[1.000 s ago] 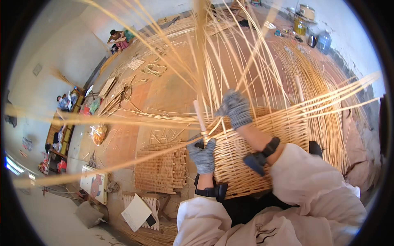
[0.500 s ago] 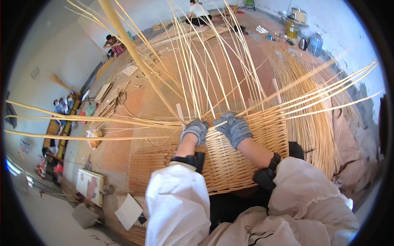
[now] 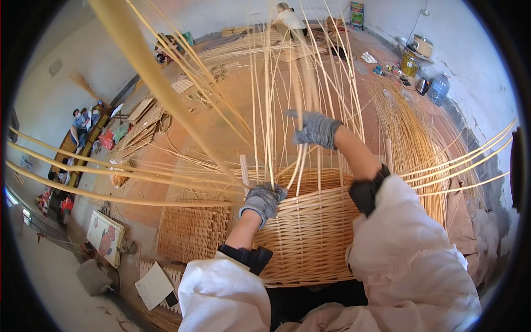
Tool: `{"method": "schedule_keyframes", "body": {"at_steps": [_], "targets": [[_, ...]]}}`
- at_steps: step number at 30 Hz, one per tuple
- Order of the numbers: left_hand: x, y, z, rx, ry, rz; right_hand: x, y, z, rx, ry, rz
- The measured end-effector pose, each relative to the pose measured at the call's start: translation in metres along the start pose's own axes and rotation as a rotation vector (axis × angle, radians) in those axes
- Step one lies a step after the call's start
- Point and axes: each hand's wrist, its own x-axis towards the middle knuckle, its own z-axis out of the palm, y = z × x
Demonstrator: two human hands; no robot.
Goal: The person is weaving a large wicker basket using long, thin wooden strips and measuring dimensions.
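Note:
A half-woven wicker basket (image 3: 310, 238) stands upright in front of me, with long pale willow rods (image 3: 269, 110) rising from its far and side rims. My left hand (image 3: 264, 200), in a grey knit glove, is closed on the rim at the left corner, by the foot of some rods. Higher up and to the right, my right hand (image 3: 316, 131), gloved alike, is closed around a willow rod (image 3: 299, 166) that bends up from the near rim. Its fingertips are slightly smeared. A thick rod (image 3: 160, 83) slants across the left, blurred.
Long rods (image 3: 83, 169) jut out left, others (image 3: 464, 157) right. A flat woven panel (image 3: 191, 229) lies left of the basket. A heap of loose willow (image 3: 412, 144) lies at right, near a blue water bottle (image 3: 438, 88). Another person (image 3: 290, 21) works at the back.
My right hand has lifted from the rim, up and away, with a rod in it. My left hand stays at the rim's left corner. The view has shifted, and the basket's inside now shows.

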Motion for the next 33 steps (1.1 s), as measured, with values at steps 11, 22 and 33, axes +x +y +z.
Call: {"method": "schedule_keyframes", "body": {"at_steps": [11, 22, 33], "targets": [[0.000, -0.008, -0.008, -0.100, -0.111, -0.147, -0.116, 0.002, 0.088, 1.606, 0.867, -0.188], [-0.007, 0.092, -0.032, 0.258, -0.054, -0.349, -0.132, 0.029, 0.087, 1.205, 0.764, -0.069], [0.011, 0.104, 0.024, -0.286, -0.101, -0.158, -0.094, 0.029, -0.035, -0.301, 0.547, -0.008]]}}
